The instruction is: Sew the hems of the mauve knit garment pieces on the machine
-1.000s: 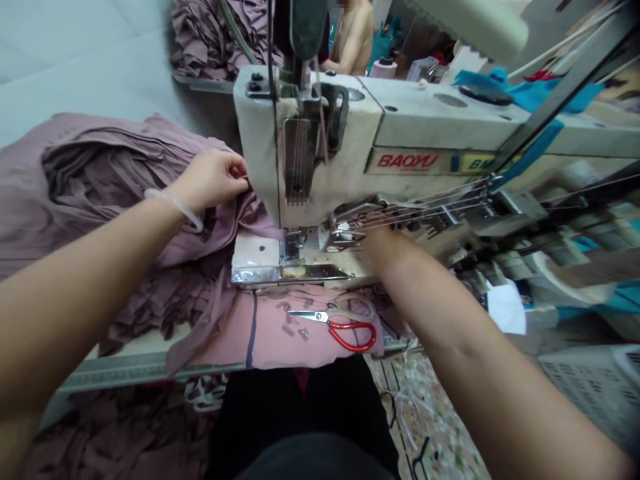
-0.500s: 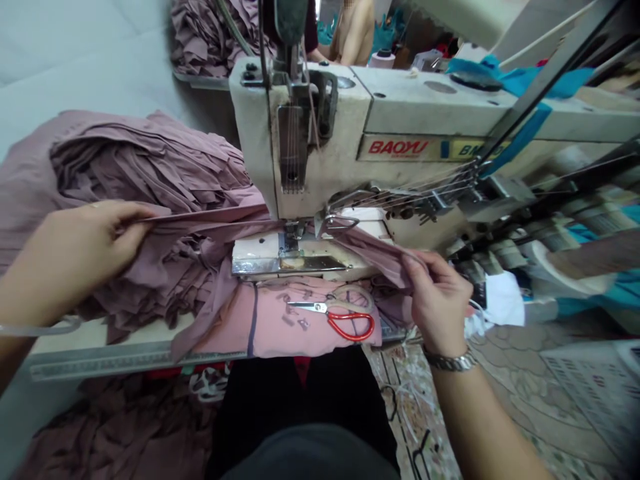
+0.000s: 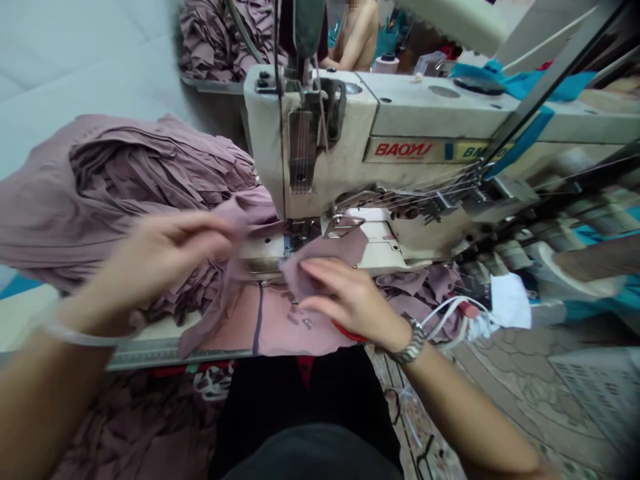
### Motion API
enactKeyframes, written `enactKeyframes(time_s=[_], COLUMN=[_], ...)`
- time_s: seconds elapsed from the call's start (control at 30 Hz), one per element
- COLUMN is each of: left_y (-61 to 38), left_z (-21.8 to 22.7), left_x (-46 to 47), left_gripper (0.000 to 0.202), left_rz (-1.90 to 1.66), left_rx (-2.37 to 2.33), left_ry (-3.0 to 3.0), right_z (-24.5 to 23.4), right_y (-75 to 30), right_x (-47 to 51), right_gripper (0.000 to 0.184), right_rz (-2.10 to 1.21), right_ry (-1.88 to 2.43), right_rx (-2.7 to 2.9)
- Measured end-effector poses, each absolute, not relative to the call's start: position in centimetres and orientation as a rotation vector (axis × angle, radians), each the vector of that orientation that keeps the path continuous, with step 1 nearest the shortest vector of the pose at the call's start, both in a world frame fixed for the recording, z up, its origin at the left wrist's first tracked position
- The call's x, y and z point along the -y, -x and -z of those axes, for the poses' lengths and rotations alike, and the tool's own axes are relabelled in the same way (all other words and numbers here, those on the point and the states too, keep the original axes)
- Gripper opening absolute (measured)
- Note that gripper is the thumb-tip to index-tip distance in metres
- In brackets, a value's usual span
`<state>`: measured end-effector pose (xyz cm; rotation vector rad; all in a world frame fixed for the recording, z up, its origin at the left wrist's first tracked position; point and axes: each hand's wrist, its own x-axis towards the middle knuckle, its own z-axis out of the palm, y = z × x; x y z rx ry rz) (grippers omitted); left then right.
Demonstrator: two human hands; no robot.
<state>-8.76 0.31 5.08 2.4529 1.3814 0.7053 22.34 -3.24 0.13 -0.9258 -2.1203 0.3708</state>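
Mauve knit fabric (image 3: 325, 252), soft and limp, best taken by its edge; right hand (image 3: 355, 300) spread flat pressing it down, left hand (image 3: 160, 257) too blurred to tell!

Matt mauve knit cloth (image 3: 150, 173); worn cream-painted metal sewing machine head (image 3: 320, 167).

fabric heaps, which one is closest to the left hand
The big mauve heap left of the sewing machine, beside the left hand; the others lie behind the machine and below the table.
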Motion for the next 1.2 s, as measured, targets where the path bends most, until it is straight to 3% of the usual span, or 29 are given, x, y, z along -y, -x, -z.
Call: enactKeyframes(time_s=[0.07,0.13,0.23,0.37,0.5,0.67,0.83,1.2], left_y=[4.5,2.4,2.4,2.8,1.7,0.5,-0.2,-0.4], left_z=[-3.5,-1.4,0.8,0.8,0.5,0.6,0.7,1.0], left_x=[-0.1,0.1,0.3,1.1,2.0,2.7,2.7,2.8], left_gripper=[0.048,0.042,0.038,0.031,0.034,0.041,0.035,0.042], left_rz=[-0.567,-0.546,-0.619,-0.719,-0.642,-0.598,-0.635,-0.615], left_rx=[-1.014,-1.005,-1.067,-1.053,-1.142,-1.436,-1.408,-1.441], left_ry=[-2.751,-2.998,-3.189,-3.243,-3.204,-3.165,-3.156,-3.095], right_z=[0.1,0.3,0.5,0.8,1.4,2.0,2.1,1.4], right_y=[-21.9,-22.8,-24.4,-24.2,-22.6,-21.3,-20.2,-19.8], right_x=[2.5,1.7,1.1,1.4,1.8,2.1,2.6,3.1], right_gripper=[0.039,0.041,0.037,0.030,0.034,0.036,0.033,0.032], right_rz=[0.015,0.349,0.536,0.497,0.303,0.310,0.117,0.395], right_ry=[0.905,0.949,0.905,0.787,0.889,1.035,1.018,1.045], right_rx=[2.503,2.628,2.636,2.570,2.503,2.422,2.304,2.499])
